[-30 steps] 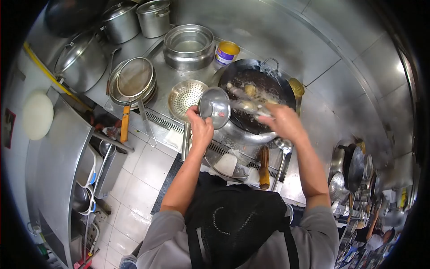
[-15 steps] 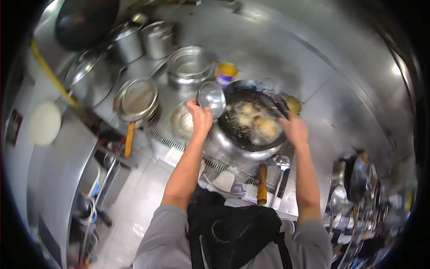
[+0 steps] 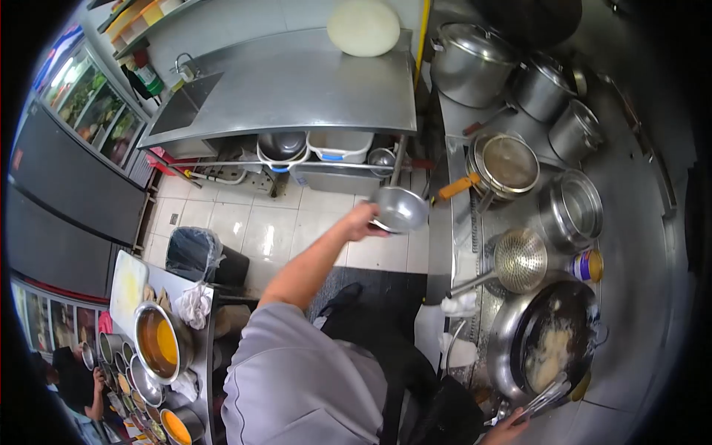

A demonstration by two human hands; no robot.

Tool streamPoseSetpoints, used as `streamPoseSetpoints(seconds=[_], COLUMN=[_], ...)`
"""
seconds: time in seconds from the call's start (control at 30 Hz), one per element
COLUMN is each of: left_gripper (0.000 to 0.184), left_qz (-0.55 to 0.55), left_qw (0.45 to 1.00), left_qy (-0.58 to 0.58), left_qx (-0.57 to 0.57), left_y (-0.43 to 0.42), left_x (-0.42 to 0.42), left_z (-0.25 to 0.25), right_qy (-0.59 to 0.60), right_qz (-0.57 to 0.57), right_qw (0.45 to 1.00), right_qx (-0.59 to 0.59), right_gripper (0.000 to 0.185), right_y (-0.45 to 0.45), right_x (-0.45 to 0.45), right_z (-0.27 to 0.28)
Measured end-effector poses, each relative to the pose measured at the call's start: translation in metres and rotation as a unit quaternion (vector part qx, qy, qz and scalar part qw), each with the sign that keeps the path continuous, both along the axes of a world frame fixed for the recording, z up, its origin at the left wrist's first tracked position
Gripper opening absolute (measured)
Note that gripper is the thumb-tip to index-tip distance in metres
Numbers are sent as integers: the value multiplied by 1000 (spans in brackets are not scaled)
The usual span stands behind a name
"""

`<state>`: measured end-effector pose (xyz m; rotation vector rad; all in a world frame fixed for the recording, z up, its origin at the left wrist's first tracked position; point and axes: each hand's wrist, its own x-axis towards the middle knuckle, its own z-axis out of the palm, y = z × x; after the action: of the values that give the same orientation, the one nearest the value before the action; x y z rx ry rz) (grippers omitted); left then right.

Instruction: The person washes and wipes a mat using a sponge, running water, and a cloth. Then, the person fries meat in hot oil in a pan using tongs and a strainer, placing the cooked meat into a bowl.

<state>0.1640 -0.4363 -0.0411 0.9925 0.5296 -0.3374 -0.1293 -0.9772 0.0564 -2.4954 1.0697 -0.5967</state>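
My left hand is closed on the rim of a small metal bowl, held out over the tiled floor. At the lower right, my right hand grips metal tongs, whose tips are at the near edge of the black wok. Pale battered pieces fry in bubbling oil inside the wok. Beside it lies a perforated ladle with its handle towards the floor side.
Strainers with an orange handle, an open pot and lidded pots line the stove. A steel sink table, a bin, a bowl of orange liquid and another person stand leftward.
The view has swung left towards the sink table. My left hand has carried the bowl away from the wok. My right hand still holds the tongs by the wok.
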Motion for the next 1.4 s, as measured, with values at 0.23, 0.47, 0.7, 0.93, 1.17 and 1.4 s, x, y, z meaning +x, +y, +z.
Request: streamPoseSetpoints(seconds=[0.23, 0.47, 0.7, 0.93, 1.17, 1.4], left_gripper=[51, 47, 48, 31, 37, 38], left_qz=[381, -116, -564, -563, -667, -581], left_qw=[900, 879, 738, 758, 614, 727], left_qy=[-119, -76, -177, -17, 3, -25], left_qx=[175, 456, 325, 330, 422, 367], left_y=[216, 150, 28, 53, 56, -52], left_x=[116, 81, -29, -22, 26, -23], left_z=[-6, -245, -239, -260, -256, -189], right_qy=[54, -22, -66, -83, 133, 283], right_qz=[59, 120, 78, -362, -475, -379], right_qw=[997, 990, 992, 924, 856, 838], right_qx=[-23, 70, 75, 92, 154, 273], right_gripper=[56, 49, 50, 48, 54, 53], right_y=[102, 158, 217, 285, 307, 222], right_x=[53, 68, 7, -150, -297, -345], right_z=[11, -37, -62, -93, -205, -250])
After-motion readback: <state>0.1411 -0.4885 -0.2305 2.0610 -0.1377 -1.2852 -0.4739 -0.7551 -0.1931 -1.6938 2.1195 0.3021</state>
